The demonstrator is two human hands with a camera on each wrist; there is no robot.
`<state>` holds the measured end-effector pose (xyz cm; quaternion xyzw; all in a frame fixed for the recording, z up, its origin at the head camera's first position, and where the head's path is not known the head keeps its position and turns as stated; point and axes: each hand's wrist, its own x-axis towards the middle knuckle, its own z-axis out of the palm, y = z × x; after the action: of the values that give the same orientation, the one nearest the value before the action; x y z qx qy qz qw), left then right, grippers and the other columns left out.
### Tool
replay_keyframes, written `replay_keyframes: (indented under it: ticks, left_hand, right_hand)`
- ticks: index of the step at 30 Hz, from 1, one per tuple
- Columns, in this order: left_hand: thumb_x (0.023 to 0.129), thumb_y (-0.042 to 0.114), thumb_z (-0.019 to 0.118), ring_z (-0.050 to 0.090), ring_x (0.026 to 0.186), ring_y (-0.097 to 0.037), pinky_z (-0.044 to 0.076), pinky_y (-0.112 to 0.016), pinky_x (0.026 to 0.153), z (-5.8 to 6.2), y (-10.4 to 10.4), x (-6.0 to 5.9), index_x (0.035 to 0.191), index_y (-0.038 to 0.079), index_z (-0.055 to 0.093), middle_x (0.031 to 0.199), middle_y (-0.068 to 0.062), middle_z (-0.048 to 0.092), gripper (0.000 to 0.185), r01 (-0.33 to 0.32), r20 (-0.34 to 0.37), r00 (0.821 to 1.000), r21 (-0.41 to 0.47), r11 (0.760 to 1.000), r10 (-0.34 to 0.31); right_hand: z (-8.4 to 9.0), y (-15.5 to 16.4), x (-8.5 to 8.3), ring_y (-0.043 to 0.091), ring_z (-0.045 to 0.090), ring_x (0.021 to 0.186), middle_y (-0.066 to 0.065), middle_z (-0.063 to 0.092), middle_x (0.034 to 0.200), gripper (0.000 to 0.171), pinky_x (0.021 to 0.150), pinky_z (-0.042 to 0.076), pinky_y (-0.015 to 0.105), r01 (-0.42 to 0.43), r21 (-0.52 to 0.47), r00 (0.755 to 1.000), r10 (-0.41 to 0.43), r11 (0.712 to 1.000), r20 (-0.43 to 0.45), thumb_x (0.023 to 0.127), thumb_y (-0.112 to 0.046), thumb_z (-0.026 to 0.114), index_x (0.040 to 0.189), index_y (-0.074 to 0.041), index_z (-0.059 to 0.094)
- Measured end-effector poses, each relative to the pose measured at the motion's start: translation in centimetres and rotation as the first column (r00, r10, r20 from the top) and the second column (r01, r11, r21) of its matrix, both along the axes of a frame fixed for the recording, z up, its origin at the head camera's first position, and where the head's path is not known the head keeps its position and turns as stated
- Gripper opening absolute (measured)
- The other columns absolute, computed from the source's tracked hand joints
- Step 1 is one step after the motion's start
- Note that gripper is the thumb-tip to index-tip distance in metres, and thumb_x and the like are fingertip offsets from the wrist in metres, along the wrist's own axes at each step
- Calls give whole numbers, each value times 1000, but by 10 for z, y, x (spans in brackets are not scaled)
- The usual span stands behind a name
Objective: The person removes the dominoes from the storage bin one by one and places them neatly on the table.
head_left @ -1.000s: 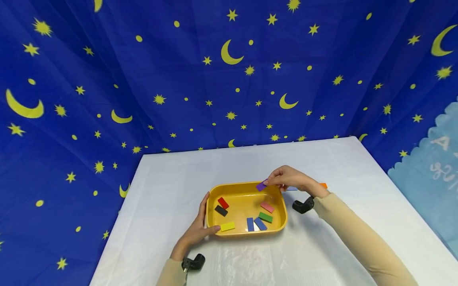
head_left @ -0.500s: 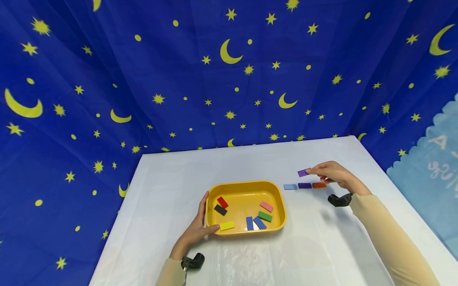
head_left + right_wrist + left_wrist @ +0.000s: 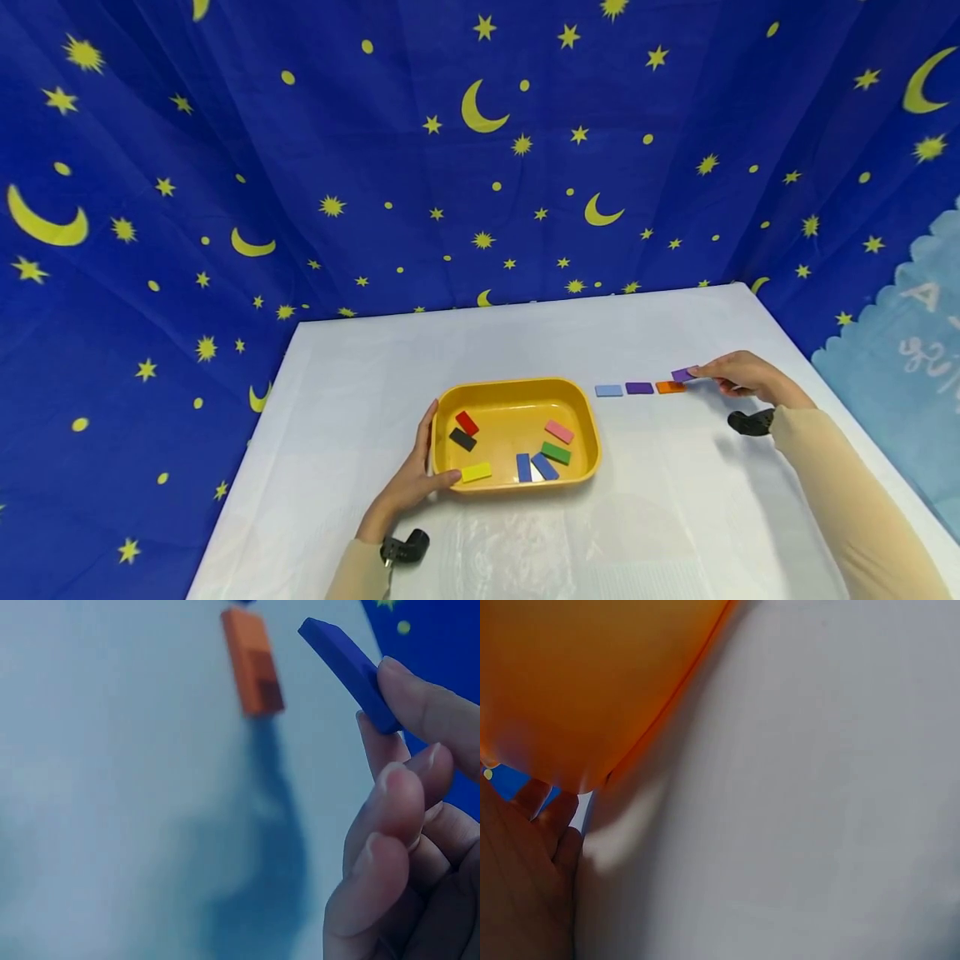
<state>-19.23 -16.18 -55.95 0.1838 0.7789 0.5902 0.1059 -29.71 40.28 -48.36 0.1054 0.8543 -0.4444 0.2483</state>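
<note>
Purple block (image 3: 682,375) is pinched in the right grip (image 3: 742,373).

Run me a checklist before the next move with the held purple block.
1. Held purple block pinched by the right hand: ok, between thumb and fingertips.
2. Held purple block apart from the orange block: ok, the right wrist view shows a gap.
3. Held purple block down on the table: not ok, it is raised.
4. Left hand on the tray: ok, holding its left side.
5. Light blue block, dark purple block and orange block in a row: ok.
6. Grip firmness: cannot tell.
</note>
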Motion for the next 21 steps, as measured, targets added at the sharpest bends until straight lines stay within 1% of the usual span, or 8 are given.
replay_keyframes:
  ticks: [5, 7, 13, 18, 21]
  left_hand:
    - [79, 12, 73, 3, 141, -36, 8, -64, 105, 23, 3, 6, 153, 16, -4, 157, -14, -5, 106, 22, 15, 1000, 11, 1000, -22]
    - [80, 13, 72, 4, 141, -36, 9, -64, 105, 32, 4, 9, 153, 13, -4, 157, -15, -4, 105, 24, 19, 1000, 4, 1000, -25]
    - [80, 15, 73, 6, 141, -35, 11, -62, 106, 38, 4, 11, 153, 13, -4, 157, -16, -4, 106, 28, 12, 1000, 4, 1000, -28]
    - [80, 13, 72, 5, 141, -35, 10, -62, 106, 39, 5, 11, 153, 13, -3, 157, -15, -4, 106, 19, 13, 1000, 10, 1000, -19]
    - [79, 11, 72, 4, 141, -36, 9, -63, 106, 38, 5, 11, 153, 13, -3, 157, -16, -4, 106, 17, 14, 1000, 12, 1000, -17]
  right_hand:
    - [-8, 11, 0, 10, 49, 58, -4, 48, 63, 36, 59, 46, 28, 23, -24, 999, -22, 999, 32, 85, -41, 69, 90, -7, 63]
    - [-11, 15, 0, 10, 50, 58, -4, 48, 63, 35, 59, 47, 27, 37, -29, 999, -36, 999, 37, 86, -41, 69, 90, -7, 62]
    - [-15, 22, 3, 9, 51, 57, -5, 49, 63, 34, 59, 48, 25, 75, -41, 995, -72, 996, 69, 86, -41, 68, 87, -8, 60]
    - [-17, 25, 4, 8, 51, 55, -5, 49, 61, 31, 56, 48, 22, 93, -66, 992, -87, 993, 95, 87, -38, 68, 87, -8, 62]
    - [-19, 25, 4, 8, 50, 54, -5, 48, 61, 30, 55, 48, 21, 86, -59, 991, -79, 995, 105, 87, -37, 68, 85, -8, 62]
